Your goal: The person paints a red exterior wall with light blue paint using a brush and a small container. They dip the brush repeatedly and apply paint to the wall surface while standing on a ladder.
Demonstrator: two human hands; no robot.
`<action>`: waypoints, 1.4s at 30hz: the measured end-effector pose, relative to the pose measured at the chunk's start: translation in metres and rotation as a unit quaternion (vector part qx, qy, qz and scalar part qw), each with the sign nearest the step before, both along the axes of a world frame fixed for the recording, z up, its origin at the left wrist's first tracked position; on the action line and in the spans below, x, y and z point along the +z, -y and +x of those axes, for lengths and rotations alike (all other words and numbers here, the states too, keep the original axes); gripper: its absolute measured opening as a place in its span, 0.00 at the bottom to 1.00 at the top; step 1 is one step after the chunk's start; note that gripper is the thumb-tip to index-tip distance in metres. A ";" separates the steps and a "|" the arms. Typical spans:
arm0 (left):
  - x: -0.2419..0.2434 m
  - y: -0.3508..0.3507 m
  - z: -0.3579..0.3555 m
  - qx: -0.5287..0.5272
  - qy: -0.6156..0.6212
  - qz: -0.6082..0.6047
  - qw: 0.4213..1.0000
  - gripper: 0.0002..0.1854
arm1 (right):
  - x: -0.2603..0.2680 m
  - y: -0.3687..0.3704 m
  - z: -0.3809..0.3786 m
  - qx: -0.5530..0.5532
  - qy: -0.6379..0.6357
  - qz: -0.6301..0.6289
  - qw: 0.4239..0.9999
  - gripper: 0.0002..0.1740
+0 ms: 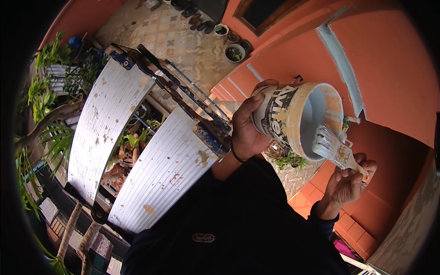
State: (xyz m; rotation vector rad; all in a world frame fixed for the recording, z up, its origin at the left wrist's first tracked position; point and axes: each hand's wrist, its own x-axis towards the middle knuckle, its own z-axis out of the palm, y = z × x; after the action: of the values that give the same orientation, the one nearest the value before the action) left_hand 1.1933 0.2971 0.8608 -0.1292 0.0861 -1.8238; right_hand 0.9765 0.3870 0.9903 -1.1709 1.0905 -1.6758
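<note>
My left hand [249,125] grips a plastic paint bucket [295,120] around its base and side. The bucket is tilted with its mouth to the right; pale blue-grey paint coats the inside, and dried drips mark the rim. My right hand [352,178] holds a paintbrush [340,151] by its handle. Its bristles, loaded with the pale paint, are at the mouth of the bucket. On the orange wall [388,68] runs a wide pale blue-grey painted strip [342,65], with thinner pale lines lower down.
Two ribbed metal planks [165,168] [106,120] on a paint-spattered metal frame [182,92] stand at left, with plants [55,144] beyond and below. Potted plants [235,53] and footwear [196,21] stand on the patterned floor [172,37]. A window frame [261,17] is set in the wall above.
</note>
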 end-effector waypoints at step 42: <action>-0.014 -0.005 -0.004 0.033 0.072 0.057 0.995 0.35 | 0.007 0.017 0.005 0.082 -0.406 0.043 0.909 0.11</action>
State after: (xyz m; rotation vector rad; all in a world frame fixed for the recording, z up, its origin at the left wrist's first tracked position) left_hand 1.1896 0.3018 0.8467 0.0795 0.0820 -1.7525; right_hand 0.9817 0.3697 0.9973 -1.9145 1.4733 -0.9835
